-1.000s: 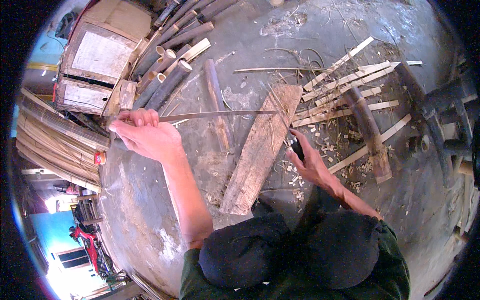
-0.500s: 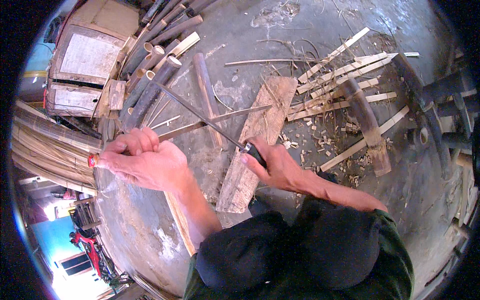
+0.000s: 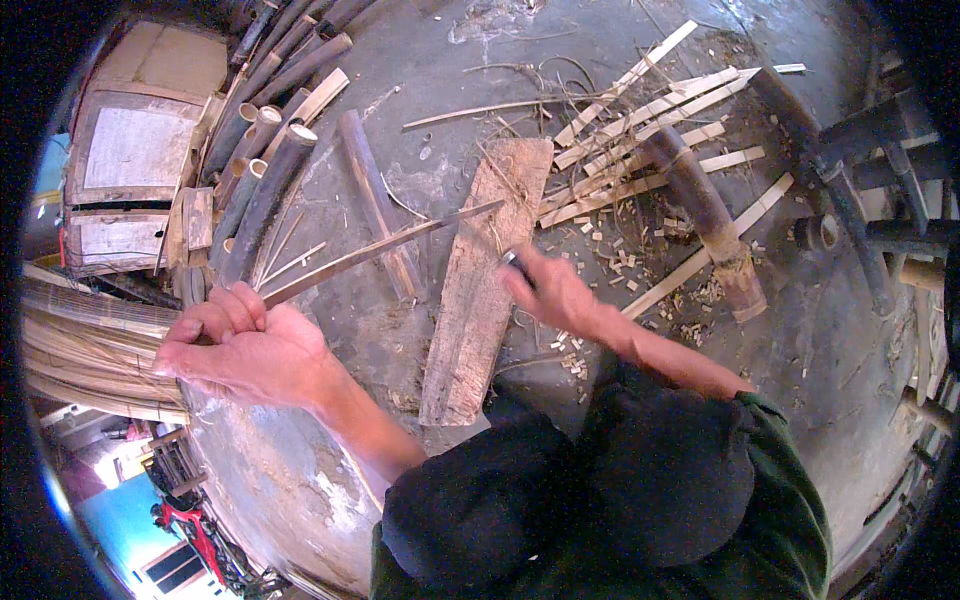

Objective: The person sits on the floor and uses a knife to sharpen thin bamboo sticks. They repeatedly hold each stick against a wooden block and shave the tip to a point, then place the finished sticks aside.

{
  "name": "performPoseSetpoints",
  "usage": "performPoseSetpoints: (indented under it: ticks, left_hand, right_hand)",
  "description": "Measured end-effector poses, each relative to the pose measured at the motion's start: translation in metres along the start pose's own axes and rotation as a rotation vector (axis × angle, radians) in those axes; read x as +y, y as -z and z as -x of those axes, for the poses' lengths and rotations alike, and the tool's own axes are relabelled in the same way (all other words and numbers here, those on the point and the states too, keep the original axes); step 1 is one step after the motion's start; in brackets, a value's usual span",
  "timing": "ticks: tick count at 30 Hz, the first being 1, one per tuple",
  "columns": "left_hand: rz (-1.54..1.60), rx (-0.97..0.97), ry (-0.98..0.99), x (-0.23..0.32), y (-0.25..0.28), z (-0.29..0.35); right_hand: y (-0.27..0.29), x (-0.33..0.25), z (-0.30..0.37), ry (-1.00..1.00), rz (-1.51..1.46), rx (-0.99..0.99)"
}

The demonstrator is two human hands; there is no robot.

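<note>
Grey concrete floor (image 3: 270, 450) strewn with pale chips (image 3: 625, 262); one thin bamboo strip (image 3: 385, 247) reaches over a worn board (image 3: 465, 335).
It looks light, stiff yet springy, maybe splintery-edged, so best pinched at the near end, where the left hand (image 3: 250, 345) has its fingers closed round it. The right hand (image 3: 555, 290) wraps a dark handle (image 3: 518, 265); half a second ago its blade slanted across the strip, now I can't make it out.
</note>
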State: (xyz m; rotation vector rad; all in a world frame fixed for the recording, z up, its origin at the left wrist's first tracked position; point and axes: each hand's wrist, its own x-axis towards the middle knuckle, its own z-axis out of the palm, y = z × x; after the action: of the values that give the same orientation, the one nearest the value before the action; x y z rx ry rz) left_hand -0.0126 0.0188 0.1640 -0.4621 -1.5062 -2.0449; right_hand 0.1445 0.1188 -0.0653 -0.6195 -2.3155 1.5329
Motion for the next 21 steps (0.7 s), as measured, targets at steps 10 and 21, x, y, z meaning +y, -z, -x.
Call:
performPoseSetpoints:
  ticks: [10,21]
  left_hand:
    - [-0.176,-0.041,-0.020,-0.007,0.008,-0.011]
    - [0.049,-0.077,0.008,-0.003,0.003,-0.010]
  right_hand:
    - [0.001,0.043,-0.006,-0.078,-0.003,0.025]
    - [0.011,0.055,-0.009,-0.195,0.051,0.014]
